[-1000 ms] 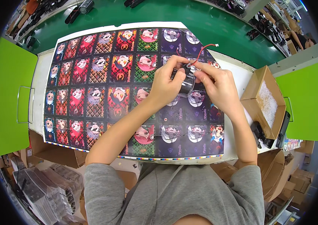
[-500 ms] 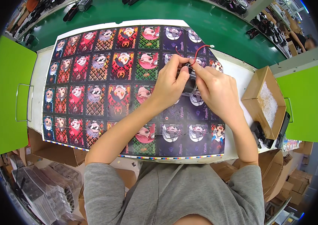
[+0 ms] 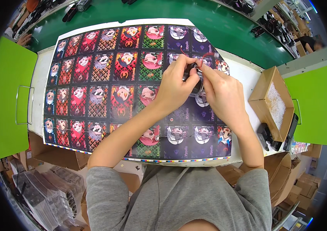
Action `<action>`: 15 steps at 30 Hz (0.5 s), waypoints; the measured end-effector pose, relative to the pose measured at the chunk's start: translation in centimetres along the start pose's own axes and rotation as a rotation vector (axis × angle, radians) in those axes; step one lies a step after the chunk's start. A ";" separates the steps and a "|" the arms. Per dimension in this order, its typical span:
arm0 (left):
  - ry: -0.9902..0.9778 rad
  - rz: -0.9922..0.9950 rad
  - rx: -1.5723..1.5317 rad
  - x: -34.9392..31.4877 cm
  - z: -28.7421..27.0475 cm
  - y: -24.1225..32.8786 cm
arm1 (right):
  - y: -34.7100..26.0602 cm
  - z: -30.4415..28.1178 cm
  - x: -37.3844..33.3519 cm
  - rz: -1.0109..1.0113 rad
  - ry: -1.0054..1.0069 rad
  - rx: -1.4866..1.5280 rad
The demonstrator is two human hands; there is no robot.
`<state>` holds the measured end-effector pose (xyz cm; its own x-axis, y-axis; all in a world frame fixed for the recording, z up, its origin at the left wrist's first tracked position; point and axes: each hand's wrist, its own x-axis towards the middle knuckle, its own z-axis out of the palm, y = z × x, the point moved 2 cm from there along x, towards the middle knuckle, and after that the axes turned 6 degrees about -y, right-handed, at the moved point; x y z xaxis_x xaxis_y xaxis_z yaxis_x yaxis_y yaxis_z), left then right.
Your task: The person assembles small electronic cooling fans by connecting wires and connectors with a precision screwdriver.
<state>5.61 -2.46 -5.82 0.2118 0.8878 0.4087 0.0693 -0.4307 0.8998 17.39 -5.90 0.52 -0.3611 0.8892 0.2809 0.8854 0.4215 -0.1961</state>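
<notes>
A small dark device (image 3: 197,88) with a glossy, partly clear body is between my hands, over the right part of a printed sheet (image 3: 124,92). My left hand (image 3: 175,81) grips it from the left, thumb and forefinger bent around its upper end. From the right, my right hand (image 3: 224,90) is closed at the same end, fingertips pinched close to a red wire (image 3: 209,55). That wire's outer end is blurred. A thinner red lead (image 3: 182,50) with a small pale tip sticks out above my left fingers. My fingers hide most of the device.
Right of the sheet stands a cardboard box (image 3: 256,90) with small whitish pieces (image 3: 277,104), black plastic parts (image 3: 268,138) beside it. Green panels (image 3: 9,96) flank the table. Beyond lies a green surface (image 3: 140,16). Another person's hand (image 3: 25,40) shows far left; another person (image 3: 310,43) is far right.
The thicker red wire has dropped and swung; its pale end, sharp before, is now blurred. My hands have shifted only slightly. Another person's hand has appeared at the far left.
</notes>
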 end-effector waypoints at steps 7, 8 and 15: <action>0.001 -0.063 0.016 0.0 0.1 0.1 | -0.4 0.6 -0.4 0.055 0.076 -0.004; 0.013 -0.042 0.045 0.0 -0.1 0.0 | -0.4 0.9 -0.6 0.058 0.100 -0.011; 0.060 -0.024 0.043 0.1 0.1 0.1 | -0.4 1.8 -1.0 0.045 0.207 -0.110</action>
<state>5.75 -2.45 -5.69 0.1511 0.9053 0.3970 0.1160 -0.4151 0.9024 16.91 -6.64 -1.40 -0.2632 0.8465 0.4628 0.9297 0.3507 -0.1126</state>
